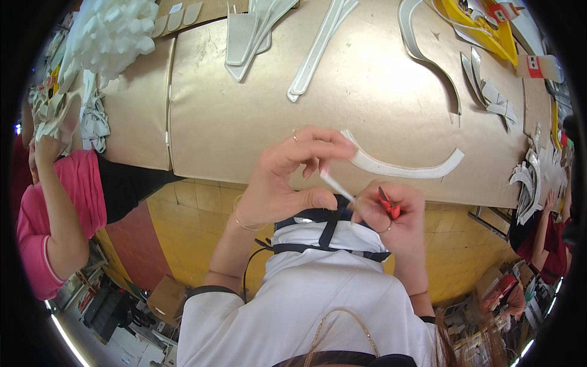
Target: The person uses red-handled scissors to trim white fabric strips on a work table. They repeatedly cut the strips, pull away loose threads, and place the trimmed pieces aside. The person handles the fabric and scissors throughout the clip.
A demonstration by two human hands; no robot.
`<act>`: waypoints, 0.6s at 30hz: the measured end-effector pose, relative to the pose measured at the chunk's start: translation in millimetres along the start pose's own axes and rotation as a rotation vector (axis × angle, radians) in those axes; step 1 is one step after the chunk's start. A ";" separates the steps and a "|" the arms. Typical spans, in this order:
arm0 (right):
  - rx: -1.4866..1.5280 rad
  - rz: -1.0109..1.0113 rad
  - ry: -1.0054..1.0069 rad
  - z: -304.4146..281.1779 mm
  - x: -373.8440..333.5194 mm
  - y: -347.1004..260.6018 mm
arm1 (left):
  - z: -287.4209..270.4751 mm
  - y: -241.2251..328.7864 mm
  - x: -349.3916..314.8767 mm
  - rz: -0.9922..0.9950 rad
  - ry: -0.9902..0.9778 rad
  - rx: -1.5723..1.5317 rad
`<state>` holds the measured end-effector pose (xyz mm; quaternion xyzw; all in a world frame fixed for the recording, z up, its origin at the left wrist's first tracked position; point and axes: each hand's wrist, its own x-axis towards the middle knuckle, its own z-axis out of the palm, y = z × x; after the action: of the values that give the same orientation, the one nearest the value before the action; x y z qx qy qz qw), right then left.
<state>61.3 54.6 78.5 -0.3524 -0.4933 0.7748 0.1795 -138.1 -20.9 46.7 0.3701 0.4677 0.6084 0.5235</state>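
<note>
My right hand [391, 211] is closed around a small tool with a red and black handle [389, 203]; its working end is hidden. Between my hands runs a narrow white strip [337, 185], its lower end at my right fingers. My left hand [284, 177] is raised with thumb and fingers apart. Its lower fingertips come close to the strip's upper end; blur hides whether they touch. Just beyond, a curved white band [409, 169] lies on the table, one end beside my left fingertips.
Flat white pieces [247, 40], long straight strips [321, 52] and a curved grey band [422, 46] lie on the gold-coloured table [238, 116]. A yellow tray [483, 30] and a bottle [540, 67] stand at far right. A person in pink [67, 202] works at left, another at right.
</note>
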 end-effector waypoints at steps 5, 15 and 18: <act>-0.742 -0.509 0.272 -1.8 13.1 13.4 | 5.4 -10.7 2.2 -0.125 0.120 -0.111; -0.644 -0.266 0.315 2.0 20.1 37.6 | 4.1 -28.6 21.7 -0.224 0.211 -0.012; -0.694 -0.050 0.293 -4.6 24.1 38.7 | 6.5 -36.3 32.1 0.031 0.322 0.496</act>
<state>50.8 55.2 33.9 -0.4869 -0.7040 0.4985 0.1370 -127.1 12.4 12.5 0.3925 0.6735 0.5345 0.3265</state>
